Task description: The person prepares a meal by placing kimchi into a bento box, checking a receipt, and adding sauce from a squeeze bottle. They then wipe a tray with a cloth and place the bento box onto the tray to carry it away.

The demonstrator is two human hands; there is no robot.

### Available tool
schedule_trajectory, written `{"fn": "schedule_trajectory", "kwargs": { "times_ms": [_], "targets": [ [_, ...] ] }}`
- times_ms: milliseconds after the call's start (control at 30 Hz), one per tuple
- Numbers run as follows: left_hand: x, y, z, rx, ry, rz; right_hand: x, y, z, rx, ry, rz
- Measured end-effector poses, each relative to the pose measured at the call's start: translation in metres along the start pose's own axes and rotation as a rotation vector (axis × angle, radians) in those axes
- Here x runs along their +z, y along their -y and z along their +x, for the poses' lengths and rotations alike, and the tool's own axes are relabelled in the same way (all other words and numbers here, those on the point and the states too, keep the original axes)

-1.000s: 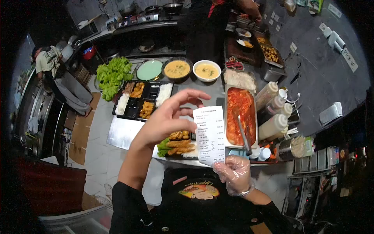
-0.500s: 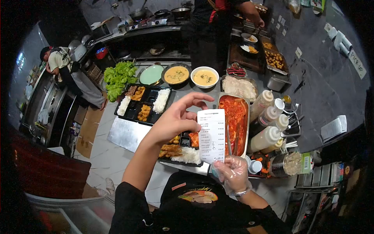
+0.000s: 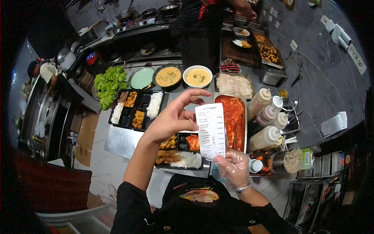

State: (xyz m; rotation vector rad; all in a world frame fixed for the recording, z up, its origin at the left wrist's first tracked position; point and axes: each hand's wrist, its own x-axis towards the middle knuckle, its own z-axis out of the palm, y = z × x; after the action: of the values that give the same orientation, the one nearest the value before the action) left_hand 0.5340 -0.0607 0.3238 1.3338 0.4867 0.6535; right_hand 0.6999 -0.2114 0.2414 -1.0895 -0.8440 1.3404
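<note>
A printed receipt (image 3: pixel 211 130) with a handwritten mark hangs upright in front of me. My right hand (image 3: pixel 233 168), in a clear plastic glove, pinches its bottom edge. My bare left hand (image 3: pixel 171 119) grips the receipt's left edge between thumb and curled fingers, its index finger stretched out above. Behind the receipt lies a steel pan of kimchi (image 3: pixel 230 113), partly covered. Below my left wrist is a black compartment tray (image 3: pixel 188 139) with fried pieces, kimchi and white rice (image 3: pixel 189 160). Another black compartment tray (image 3: pixel 127 111) with rice and fried food sits beyond it.
Lettuce (image 3: pixel 110 84), a green plate (image 3: pixel 142 78) and two bowls of yellow soup (image 3: pixel 197 77) line the counter's far side. Squeeze bottles (image 3: pixel 265 137) stand right of the kimchi. One person (image 3: pixel 202 35) works opposite; another (image 3: pixel 48 74) is at the far left.
The view has shifted slightly, and the lower tray shows more. Both hands still hold the receipt, now tilted a little. The person at the left has changed posture.
</note>
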Motion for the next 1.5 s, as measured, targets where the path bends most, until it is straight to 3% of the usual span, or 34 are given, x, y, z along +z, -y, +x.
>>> {"fn": "schedule_trajectory", "kwargs": {
  "times_ms": [600, 1500],
  "targets": [
    [-0.049, 0.011, 0.014, 0.035, 0.068, -0.093, 0.032, -0.001, 0.031, 0.029, -0.055, -0.012],
    [-0.034, 0.004, -0.013, -0.052, 0.141, -0.033, 0.039, 0.001, 0.011, 0.001, -0.045, -0.019]
  ]
}}
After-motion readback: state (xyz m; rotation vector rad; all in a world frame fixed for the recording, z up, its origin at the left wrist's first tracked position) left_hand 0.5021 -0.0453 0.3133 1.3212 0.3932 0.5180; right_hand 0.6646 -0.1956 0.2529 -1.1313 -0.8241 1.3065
